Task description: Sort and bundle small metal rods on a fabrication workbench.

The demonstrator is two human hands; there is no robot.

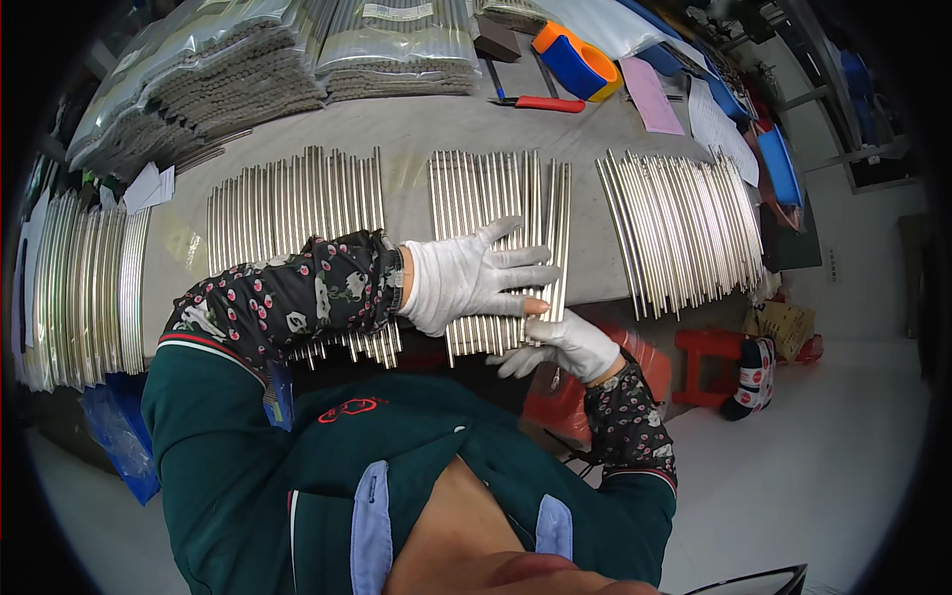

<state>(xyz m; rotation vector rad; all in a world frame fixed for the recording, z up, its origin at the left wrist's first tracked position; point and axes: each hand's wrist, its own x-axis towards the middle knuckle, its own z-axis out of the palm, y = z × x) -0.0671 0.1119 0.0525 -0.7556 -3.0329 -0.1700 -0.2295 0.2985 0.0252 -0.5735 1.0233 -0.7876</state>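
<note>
In the head view, the left hand (471, 280), gloved, is lying spread, palm down, across the middle rods (476, 188). These rods are resting side by side on the table (406, 178), their near ends projecting past its near edge. The right hand (575, 347), also gloved, is sitting at those near ends, fingers slightly apart and pointing left; whether it is pinching a rod cannot be told. The left rods (297, 198) and right rods (684, 228) are flanking this group.
</note>
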